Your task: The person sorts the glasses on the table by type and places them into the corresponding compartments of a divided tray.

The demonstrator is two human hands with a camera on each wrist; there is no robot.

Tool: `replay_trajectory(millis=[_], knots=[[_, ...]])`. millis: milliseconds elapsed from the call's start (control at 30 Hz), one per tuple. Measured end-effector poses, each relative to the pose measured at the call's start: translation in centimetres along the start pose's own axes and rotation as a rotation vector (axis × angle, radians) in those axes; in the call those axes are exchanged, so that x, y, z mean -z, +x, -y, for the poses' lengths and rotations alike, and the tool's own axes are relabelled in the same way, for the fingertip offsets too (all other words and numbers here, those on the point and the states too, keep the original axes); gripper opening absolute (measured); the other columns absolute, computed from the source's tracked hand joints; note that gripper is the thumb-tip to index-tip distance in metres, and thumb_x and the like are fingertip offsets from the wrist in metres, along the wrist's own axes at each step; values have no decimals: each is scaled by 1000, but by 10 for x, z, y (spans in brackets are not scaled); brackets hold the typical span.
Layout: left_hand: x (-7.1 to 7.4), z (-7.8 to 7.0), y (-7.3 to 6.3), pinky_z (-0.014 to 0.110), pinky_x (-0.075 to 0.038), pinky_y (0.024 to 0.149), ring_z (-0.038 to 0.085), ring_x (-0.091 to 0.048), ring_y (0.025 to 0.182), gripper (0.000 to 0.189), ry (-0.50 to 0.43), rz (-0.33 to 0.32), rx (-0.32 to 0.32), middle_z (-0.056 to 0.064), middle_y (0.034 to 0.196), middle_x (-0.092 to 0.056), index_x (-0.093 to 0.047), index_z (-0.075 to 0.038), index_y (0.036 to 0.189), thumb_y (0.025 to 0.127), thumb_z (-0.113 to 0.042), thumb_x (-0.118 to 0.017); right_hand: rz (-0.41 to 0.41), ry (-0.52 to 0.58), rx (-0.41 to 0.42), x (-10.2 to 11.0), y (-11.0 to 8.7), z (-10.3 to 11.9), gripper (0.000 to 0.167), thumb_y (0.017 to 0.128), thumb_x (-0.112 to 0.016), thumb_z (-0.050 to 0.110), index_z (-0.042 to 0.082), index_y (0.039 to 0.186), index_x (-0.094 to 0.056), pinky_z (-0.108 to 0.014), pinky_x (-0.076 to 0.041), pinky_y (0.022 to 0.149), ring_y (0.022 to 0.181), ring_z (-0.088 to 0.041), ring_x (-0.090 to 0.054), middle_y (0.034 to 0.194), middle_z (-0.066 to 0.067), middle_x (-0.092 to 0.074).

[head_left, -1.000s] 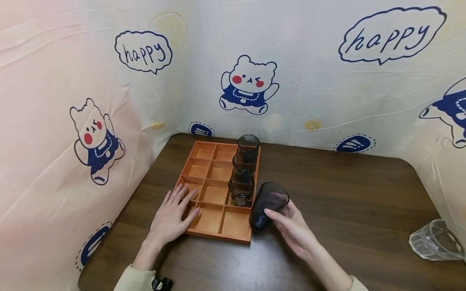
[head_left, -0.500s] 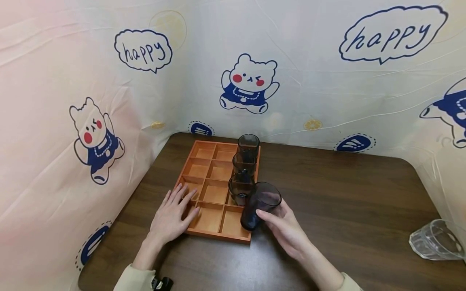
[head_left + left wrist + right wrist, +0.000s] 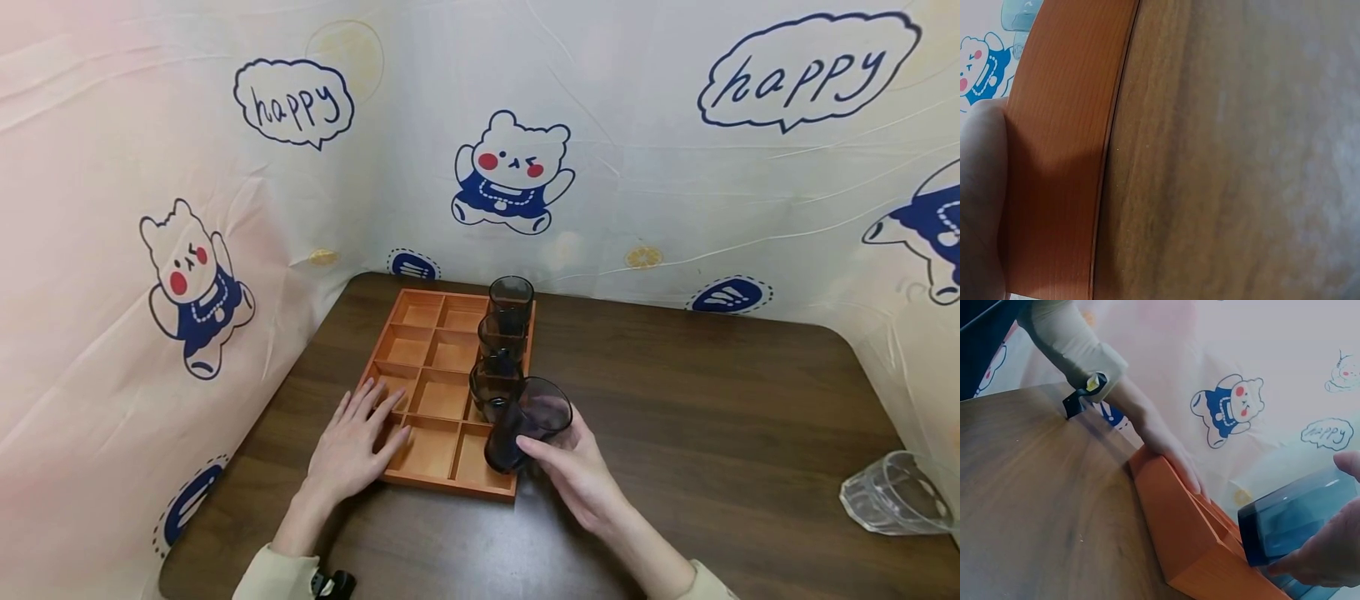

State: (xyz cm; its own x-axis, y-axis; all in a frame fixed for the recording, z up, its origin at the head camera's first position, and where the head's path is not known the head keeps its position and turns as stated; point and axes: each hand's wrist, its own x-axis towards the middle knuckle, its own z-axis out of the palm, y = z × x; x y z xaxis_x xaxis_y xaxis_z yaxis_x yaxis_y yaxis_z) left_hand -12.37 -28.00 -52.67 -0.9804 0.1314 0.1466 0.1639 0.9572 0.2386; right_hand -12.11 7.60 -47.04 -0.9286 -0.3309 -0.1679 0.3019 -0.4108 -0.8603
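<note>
My right hand [image 3: 581,475] grips a dark tinted drinking glass [image 3: 513,437], thumb on its near side. The glass leans, rim up to the right, base over the near right compartment of an orange-brown wooden divided tray [image 3: 429,450]. In the right wrist view the glass [image 3: 1300,515] appears above the tray edge [image 3: 1175,531]; whether its base touches the tray is hard to tell. Three similar glasses, far [image 3: 512,293], middle [image 3: 498,333] and near [image 3: 491,385], stand along the tray's right column. My left hand [image 3: 348,446] rests with spread fingers on the tray's near left side.
A clear glass tumbler [image 3: 896,493] lies tilted or stands near the table's right edge. The brown wooden table [image 3: 690,400] meets a printed cloth curtain [image 3: 637,183] at the back and sides. A black strap [image 3: 333,583] sits at the left cuff.
My right hand has moved left with the dark glass, from beside the tray's right edge to over its near right compartment. My left hand has stayed in place.
</note>
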Motion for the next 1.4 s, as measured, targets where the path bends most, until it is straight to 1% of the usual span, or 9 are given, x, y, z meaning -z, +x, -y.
replay_trajectory(millis=[167,300,533,767,933,1100,1267,1367,1400], knots=[[0,0,0,65,-22,137,39,-32,168,67,3,-1,0,17,173,-47,-56,-20,163,106,-56,-62,-1,9,-5,-4,-1,-7,66,91,-72,-13,13,145,-44,-26,-60,108,125,-11,-68,137,-2,-65],[0,0,0,65,-22,137,39,-32,168,67,3,0,2,17,173,-47,-55,-21,163,106,-56,-62,4,-34,10,-7,-1,-13,68,90,-77,-11,12,145,-45,-26,-61,104,123,-11,-69,135,-1,-65],[0,0,0,65,-22,137,39,-32,168,68,8,2,2,17,174,-46,-55,-21,163,106,-57,-62,28,-141,89,-9,0,-22,76,86,-84,-9,4,150,-45,-22,-56,110,134,-12,-66,145,-5,-61],[0,0,0,65,-23,137,40,-34,167,68,15,0,2,17,173,-47,-55,-20,163,106,-57,-62,37,-176,104,-11,-1,-25,78,87,-85,-7,1,153,-43,-20,-51,115,140,-15,-63,153,-13,-56],[0,1,0,64,-24,137,40,-35,166,68,12,-11,-10,17,171,-49,-56,-20,163,106,-57,-62,37,-196,97,-13,-2,-26,79,86,-85,-7,-1,154,-43,-20,-50,117,141,-12,-62,156,-18,-54],[-1,2,0,64,-23,137,40,-35,166,67,10,-15,-14,17,170,-50,-55,-21,163,106,-56,-63,48,-232,94,-13,-1,-29,82,87,-86,-6,0,156,-43,-18,-49,119,143,-11,-60,159,-23,-52],[-1,2,0,64,-23,137,40,-35,166,68,11,-12,-11,17,171,-50,-55,-21,163,106,-56,-63,45,-257,90,-13,1,-31,82,86,-87,-5,3,155,-44,-15,-49,117,141,-5,-61,157,-17,-55],[-1,2,-1,64,-23,137,40,-36,166,67,10,-13,-11,17,170,-51,-55,-21,163,106,-55,-63,47,-278,111,-14,2,-34,82,84,-88,-6,1,154,-46,-14,-50,115,136,-1,-64,154,-16,-58],[-1,2,-1,64,-23,137,40,-36,166,67,9,-14,-12,17,170,-51,-55,-21,163,106,-55,-64,50,-288,120,-14,2,-35,81,84,-89,-5,1,153,-47,-14,-50,115,135,0,-64,154,-18,-58]])
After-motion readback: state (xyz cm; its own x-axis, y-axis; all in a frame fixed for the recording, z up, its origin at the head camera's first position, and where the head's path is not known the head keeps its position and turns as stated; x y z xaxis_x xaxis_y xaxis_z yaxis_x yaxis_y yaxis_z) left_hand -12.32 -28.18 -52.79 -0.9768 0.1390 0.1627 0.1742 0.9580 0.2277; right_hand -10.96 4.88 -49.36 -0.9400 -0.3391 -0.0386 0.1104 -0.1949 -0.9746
